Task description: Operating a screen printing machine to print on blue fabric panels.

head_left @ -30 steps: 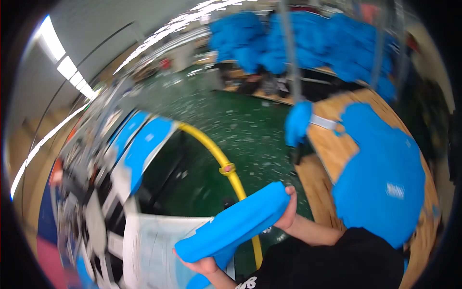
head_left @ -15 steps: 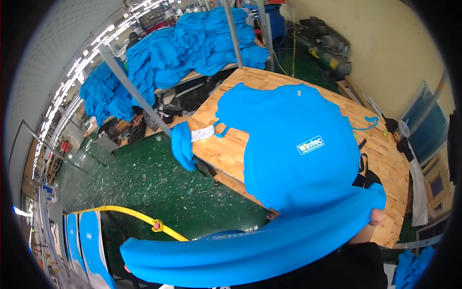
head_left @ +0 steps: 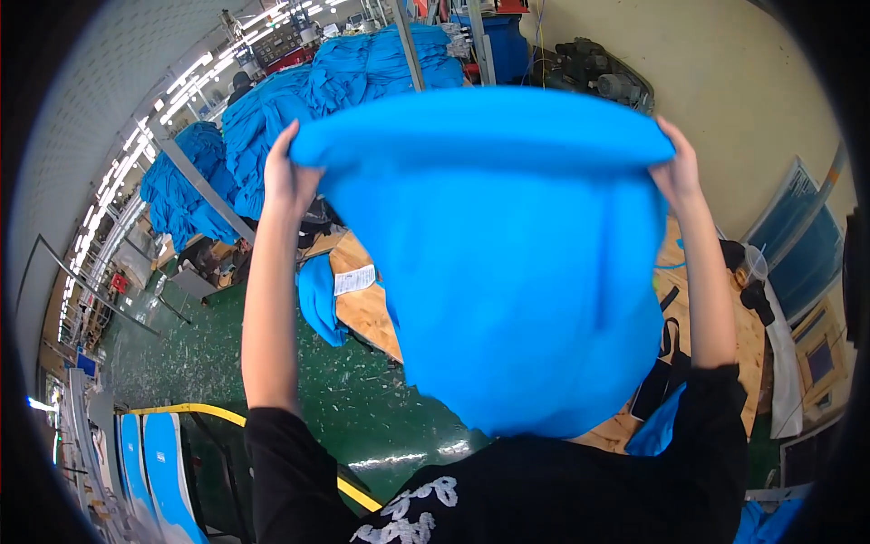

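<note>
Left hand (head_left: 288,177) pinching one end, right hand (head_left: 678,168) the other: there's the soft bright-blue cloth (head_left: 507,272), held high before the pale wooden table (head_left: 370,315)! Looks like the spreading step; laying it calls for level hands. Table edge shows leftward, speckled green floor (head_left: 195,349) giving room beyond.

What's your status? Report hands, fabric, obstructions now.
Left hand, right hand: each gripping an upper end of blue fabric. Fabric spread between them. It hides much of wooden table from view.
</note>
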### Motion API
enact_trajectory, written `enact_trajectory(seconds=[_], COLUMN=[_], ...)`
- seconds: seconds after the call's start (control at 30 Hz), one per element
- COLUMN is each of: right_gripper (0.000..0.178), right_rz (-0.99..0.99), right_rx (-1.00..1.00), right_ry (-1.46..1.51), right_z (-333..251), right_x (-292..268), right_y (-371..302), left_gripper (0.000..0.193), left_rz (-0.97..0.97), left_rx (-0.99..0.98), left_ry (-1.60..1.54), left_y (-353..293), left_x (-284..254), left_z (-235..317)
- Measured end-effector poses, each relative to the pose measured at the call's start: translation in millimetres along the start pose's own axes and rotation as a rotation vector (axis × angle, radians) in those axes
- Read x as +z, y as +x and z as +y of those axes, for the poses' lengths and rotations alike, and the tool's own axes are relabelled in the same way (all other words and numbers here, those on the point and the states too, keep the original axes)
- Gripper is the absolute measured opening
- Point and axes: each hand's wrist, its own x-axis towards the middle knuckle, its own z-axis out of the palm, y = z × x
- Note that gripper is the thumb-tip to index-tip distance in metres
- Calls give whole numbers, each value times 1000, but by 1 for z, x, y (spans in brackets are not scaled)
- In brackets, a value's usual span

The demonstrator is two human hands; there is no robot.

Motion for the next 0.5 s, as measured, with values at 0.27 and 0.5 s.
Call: enact_trajectory(seconds=[0.27, 0.5], right_gripper=[28, 28], right_rz=[-142, -26], right_rx=[-335, -222], right_ry=[-4, -51], right_z=[-43, -23], right_x=[-15, -108], right_y=[82, -22], left_gripper=[32, 35], left_rz=[-142, -302], left_rx=[213, 131], left_ry=[-28, 64], left_y=[72, -23], left_x=[50, 32], left_z=[44, -48])
